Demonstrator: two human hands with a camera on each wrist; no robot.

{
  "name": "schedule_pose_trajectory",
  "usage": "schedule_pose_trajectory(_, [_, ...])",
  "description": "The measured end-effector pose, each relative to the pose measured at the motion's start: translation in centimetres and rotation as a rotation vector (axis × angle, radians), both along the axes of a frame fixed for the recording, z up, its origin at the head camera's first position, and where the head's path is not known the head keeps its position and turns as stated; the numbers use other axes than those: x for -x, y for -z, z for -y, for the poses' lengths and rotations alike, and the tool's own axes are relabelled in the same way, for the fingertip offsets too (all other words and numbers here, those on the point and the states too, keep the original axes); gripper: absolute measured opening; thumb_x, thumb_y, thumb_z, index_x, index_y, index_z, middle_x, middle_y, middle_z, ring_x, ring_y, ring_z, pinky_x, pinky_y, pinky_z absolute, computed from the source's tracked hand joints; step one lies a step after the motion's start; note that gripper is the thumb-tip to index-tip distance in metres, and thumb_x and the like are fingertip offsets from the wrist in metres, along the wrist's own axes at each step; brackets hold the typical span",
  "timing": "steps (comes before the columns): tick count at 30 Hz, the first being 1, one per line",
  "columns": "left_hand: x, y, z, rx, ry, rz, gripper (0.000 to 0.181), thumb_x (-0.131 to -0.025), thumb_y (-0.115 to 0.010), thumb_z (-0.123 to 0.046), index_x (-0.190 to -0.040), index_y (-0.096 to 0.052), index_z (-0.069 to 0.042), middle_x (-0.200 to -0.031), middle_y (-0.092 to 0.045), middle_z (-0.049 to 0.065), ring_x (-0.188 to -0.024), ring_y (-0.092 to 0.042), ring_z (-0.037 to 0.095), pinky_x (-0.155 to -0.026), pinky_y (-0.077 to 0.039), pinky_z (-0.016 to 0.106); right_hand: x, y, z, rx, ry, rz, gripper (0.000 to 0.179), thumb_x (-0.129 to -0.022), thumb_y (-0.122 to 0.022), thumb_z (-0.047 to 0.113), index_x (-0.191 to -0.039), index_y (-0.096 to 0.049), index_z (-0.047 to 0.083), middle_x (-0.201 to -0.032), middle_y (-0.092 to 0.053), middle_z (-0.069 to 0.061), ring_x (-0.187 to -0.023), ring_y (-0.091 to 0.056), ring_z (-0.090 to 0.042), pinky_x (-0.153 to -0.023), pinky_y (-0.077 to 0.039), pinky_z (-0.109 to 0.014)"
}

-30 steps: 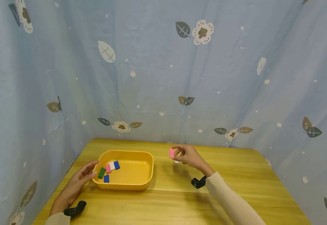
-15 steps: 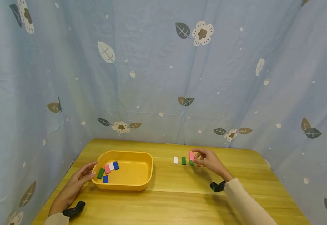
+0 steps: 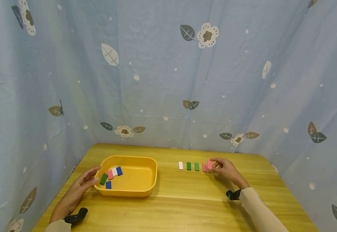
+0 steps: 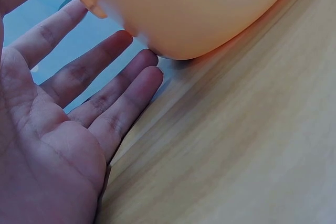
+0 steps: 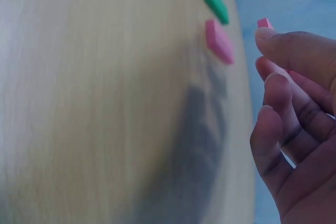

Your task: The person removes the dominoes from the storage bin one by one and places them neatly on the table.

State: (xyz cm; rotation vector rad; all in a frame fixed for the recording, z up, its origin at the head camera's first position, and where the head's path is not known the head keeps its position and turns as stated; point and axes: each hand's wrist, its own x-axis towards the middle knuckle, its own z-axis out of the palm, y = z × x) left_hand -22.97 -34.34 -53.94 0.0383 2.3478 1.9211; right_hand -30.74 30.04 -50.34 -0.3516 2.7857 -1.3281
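Observation:
My right hand [image 3: 228, 171] pinches a small pink rectangular block [image 3: 209, 164] between thumb and fingertips, raised over the table at the end of a row. That row runs from a white block [image 3: 180, 165] through a dark green block [image 3: 188, 166] and a lighter green block [image 3: 197, 167] to another pink block [image 3: 204, 168]. In the right wrist view the held block mostly hides behind the thumb. At the left end of a yellow plastic bin [image 3: 133, 193], my left hand [image 3: 77, 188] rests against the wall; the left wrist view shows its fingers [image 4: 113, 48] extended there.
Inside the bin lie a green block [image 3: 103, 178], a pink block [image 3: 110, 174], a white block [image 3: 114, 171] and two blue blocks [image 3: 119, 170], all near its left end. A patterned blue curtain [image 3: 157, 80] surrounds the wooden table [image 3: 157, 212].
My right hand has carried the pink block rightward, past the row, to beside the other pink block. The row, partly covered earlier, now shows. My left hand stays at the bin.

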Motion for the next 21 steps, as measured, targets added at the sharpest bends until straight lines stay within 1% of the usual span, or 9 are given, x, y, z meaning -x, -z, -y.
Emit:
schedule_pose_trajectory(6, [0.0,0.0,0.1,-0.005,-0.003,0.007,0.072,-0.104,-0.061,-0.041,-0.162,-0.029,-0.014,-0.166,-0.023,0.014,-0.149,-0.023,0.037,-0.117,-0.019,0.066,0.3,1.2,-1.1,0.013,0.003,0.046,0.050,-0.094,-0.076,0.013,-0.139,-0.060,-0.002,-0.096,-0.068,-0.010,-0.070,-0.058,-0.025,-0.058,-0.051,-0.032])
schedule_pose_trajectory(10, [0.2,0.0,0.0,-0.007,-0.005,0.012,0.073,-0.103,-0.062,-0.041,-0.162,-0.029,-0.013,-0.166,-0.023,0.015,-0.149,-0.022,0.038,-0.118,-0.019,0.066,0.4,1.8,-1.6,0.019,0.014,0.100,0.050,-0.095,-0.075,0.012,-0.141,-0.058,-0.002,-0.096,-0.067,-0.010,-0.068,-0.058,-0.022,-0.057,-0.051,-0.031])
schedule_pose_trajectory(13, [0.3,0.2,0.0,-0.010,-0.010,0.014,0.074,-0.103,-0.063,-0.042,-0.162,-0.029,-0.014,-0.166,-0.023,0.014,-0.149,-0.023,0.038,-0.118,-0.019,0.066,0.4,1.9,-1.7,0.019,0.013,0.113,0.049,-0.096,-0.074,0.011,-0.140,-0.058,-0.003,-0.094,-0.067,-0.010,-0.066,-0.057,-0.021,-0.056,-0.050,-0.030])
schedule_pose_trajectory(16, [0.3,0.3,0.0,-0.007,-0.015,0.012,0.074,-0.102,-0.063,-0.043,-0.162,-0.030,-0.015,-0.166,-0.024,0.014,-0.149,-0.024,0.038,-0.118,-0.021,0.065,0.5,2.0,-1.8,0.016,0.003,0.107,0.049,-0.096,-0.074,0.011,-0.140,-0.058,-0.004,-0.094,-0.068,-0.010,-0.065,-0.056,-0.021,-0.055,-0.049,-0.030])
schedule_pose_trajectory(21, [0.2,0.3,0.1,0.001,-0.018,0.005,0.073,-0.103,-0.062,-0.043,-0.162,-0.030,-0.016,-0.166,-0.024,0.013,-0.149,-0.024,0.037,-0.118,-0.023,0.064,0.7,2.1,-2.0,0.013,-0.037,0.111,0.048,-0.097,-0.072,0.010,-0.140,-0.056,-0.005,-0.092,-0.066,-0.011,-0.064,-0.055,-0.021,-0.055,-0.048,-0.030])
